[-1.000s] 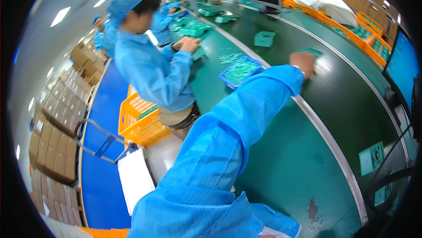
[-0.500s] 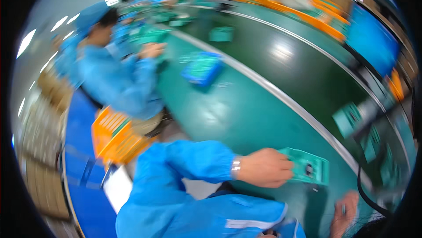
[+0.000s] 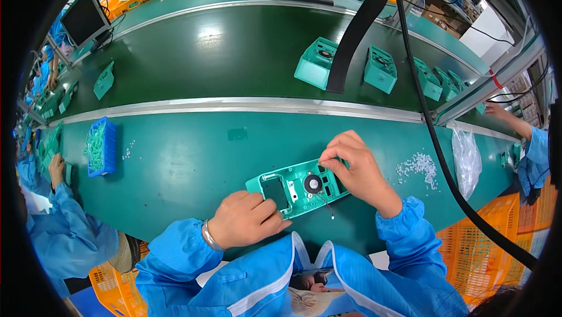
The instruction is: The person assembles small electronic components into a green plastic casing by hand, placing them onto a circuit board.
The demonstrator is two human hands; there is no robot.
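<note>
An oblong green plastic housing [image 3: 300, 177] lies open side up on the bench in front of me. Set in it is a round black speaker [image 3: 313, 184], whose thin dark wires end in a small white plug [image 3: 332, 217] hanging past the near edge. My left hand [image 3: 249, 218] grips the left end of the housing with curled fingers. Over its far right part, my right hand [image 3: 357, 168] is closed in a pinch; whatever is between those fingertips is too small to make out. To the right lies a scatter of small whitish pieces [image 3: 418, 169].
A blue bin [image 3: 104, 148] of green strips stands left. Several green housings [image 3: 380, 71] sit on the dark belt [image 3: 234, 53] beyond the metal rail. A black cable [image 3: 436, 141] crosses the right side, near a clear plastic bag [image 3: 466, 162]. Co-workers' hands show at both sides.
My view has swung right. The housing, earlier held in my left hand, now lies squarely before me. My right hand has come from apart to over it.
</note>
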